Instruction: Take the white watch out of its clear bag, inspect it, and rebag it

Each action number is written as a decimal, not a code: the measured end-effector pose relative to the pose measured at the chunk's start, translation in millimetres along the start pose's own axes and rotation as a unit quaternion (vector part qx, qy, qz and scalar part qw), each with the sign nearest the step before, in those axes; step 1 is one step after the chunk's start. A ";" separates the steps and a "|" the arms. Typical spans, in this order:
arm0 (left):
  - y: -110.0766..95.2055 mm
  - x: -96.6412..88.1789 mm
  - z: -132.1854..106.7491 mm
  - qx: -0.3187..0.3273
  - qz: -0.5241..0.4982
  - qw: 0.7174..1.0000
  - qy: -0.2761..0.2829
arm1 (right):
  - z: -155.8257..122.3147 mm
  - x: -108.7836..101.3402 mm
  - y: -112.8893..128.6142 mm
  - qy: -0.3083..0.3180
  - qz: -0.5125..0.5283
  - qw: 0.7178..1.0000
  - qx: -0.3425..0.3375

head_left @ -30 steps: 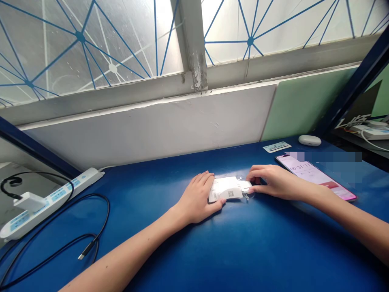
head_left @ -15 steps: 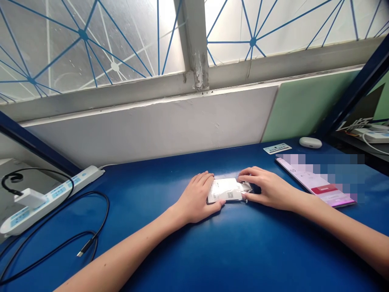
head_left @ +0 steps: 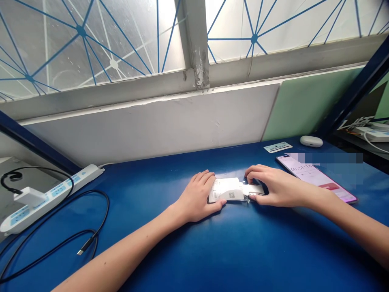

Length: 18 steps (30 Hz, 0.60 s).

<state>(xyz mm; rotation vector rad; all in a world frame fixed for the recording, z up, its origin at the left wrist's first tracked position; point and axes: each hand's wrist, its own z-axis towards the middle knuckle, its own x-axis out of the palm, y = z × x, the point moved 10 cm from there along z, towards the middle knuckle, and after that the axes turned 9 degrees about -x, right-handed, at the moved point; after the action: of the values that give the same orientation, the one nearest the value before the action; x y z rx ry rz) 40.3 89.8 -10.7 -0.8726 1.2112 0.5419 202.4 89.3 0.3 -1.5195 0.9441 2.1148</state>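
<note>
Right hand (head_left: 270,185) sits slightly nearer the tabletop's (head_left: 200,255) right edge, now baring white strip (head_left: 255,190) at right end of white packet (head_left: 227,189), off far edge's middle, with left hand (head_left: 197,198) over packet's left end, neither grip's clamping discernible.

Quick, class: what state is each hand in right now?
Left hand: open, laid over the left end of a flat, white, rectangular printed packet.
Right hand: half-curled at its right end; grip cannot be told.
</note>
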 end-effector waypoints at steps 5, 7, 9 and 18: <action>1.6 0.7 1.2 -0.009 -0.001 1.000 0.008 | 3.5 4.7 9.8 -0.017 -0.006 1.000 -0.026; 1.7 1.0 1.2 -0.012 0.000 1.000 0.010 | 4.3 7.2 12.2 -0.022 0.001 0.999 -0.032; 1.7 0.6 1.1 -0.014 0.000 1.000 0.009 | 4.6 9.4 13.8 -0.022 0.000 0.999 -0.039; 1.2 -2.6 1.7 -0.010 0.000 1.000 -0.003 | 5.8 6.5 12.5 -0.046 -0.131 0.990 -0.037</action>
<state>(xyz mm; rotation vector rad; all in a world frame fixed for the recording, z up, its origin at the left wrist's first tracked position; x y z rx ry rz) 39.6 92.0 -8.4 -0.8870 1.2023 0.5577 188.2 84.0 -0.8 -1.4775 0.6038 2.0286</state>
